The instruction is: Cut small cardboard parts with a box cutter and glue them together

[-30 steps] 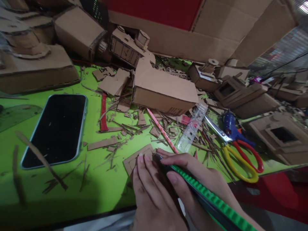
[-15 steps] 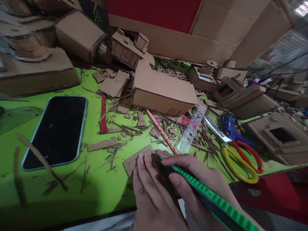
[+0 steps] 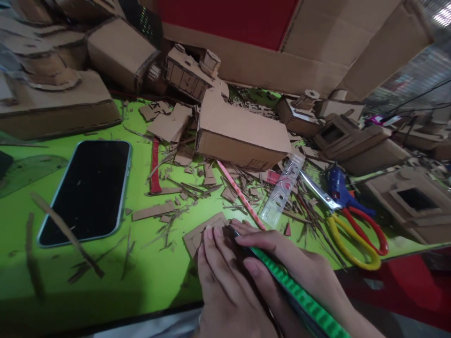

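My left hand (image 3: 225, 281) lies flat with fingers together, pressing down a small flat cardboard piece (image 3: 197, 234) at the near edge of the green mat (image 3: 148, 277). My right hand (image 3: 292, 272) is closed round a green and black utility knife (image 3: 299, 300), whose tip meets the cardboard just beside my left fingertips. A clear plastic ruler (image 3: 283, 190) and a pink pencil (image 3: 239, 192) lie just beyond the hands.
A black phone (image 3: 88, 190) lies face up at the left. Yellow and red scissors (image 3: 352, 225) and a blue glue gun (image 3: 338, 185) sit at the right. A cardboard box (image 3: 239, 131), cardboard models (image 3: 190, 72) and many scraps crowd the back.
The hands and knife stay almost in place on the cardboard piece; the view has shifted slightly, moving everything a little right and down.
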`<state>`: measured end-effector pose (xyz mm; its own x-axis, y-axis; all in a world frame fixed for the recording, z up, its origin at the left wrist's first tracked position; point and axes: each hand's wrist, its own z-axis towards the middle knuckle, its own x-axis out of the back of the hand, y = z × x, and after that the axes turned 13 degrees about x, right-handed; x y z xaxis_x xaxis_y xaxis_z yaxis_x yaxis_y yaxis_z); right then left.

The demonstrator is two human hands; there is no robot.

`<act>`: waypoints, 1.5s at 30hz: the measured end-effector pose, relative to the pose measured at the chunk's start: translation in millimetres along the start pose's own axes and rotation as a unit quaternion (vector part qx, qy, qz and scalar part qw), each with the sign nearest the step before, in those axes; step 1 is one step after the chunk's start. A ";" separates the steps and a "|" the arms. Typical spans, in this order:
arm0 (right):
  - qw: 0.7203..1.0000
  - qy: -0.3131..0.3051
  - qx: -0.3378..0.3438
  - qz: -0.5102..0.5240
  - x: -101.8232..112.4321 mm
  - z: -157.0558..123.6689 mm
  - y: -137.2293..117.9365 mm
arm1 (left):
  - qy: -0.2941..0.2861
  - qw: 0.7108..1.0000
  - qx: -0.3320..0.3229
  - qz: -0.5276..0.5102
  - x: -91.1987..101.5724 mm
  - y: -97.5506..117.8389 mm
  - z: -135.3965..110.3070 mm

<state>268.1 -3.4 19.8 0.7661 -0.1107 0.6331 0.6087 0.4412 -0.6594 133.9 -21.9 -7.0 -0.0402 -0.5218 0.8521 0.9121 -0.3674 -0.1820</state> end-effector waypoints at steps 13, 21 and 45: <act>0.997 -0.080 0.006 -0.004 19.1 11.1 -4.6 | 0.030 0.998 -0.042 0.041 -10.2 -4.4 -0.3; 0.998 -0.064 -0.010 -0.012 3.8 1.4 5.2 | 0.034 0.988 -0.108 0.104 -7.5 -9.3 -0.3; 0.999 -0.044 0.010 -0.014 10.3 -0.4 -0.8 | 0.046 0.998 -0.032 0.019 -5.9 -6.0 2.9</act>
<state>275.7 -5.2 26.7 0.7266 -0.0443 0.6856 0.6251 0.4569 -0.6329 129.9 -14.4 -9.5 -0.0452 -0.6038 0.7958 0.8856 -0.3929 -0.2478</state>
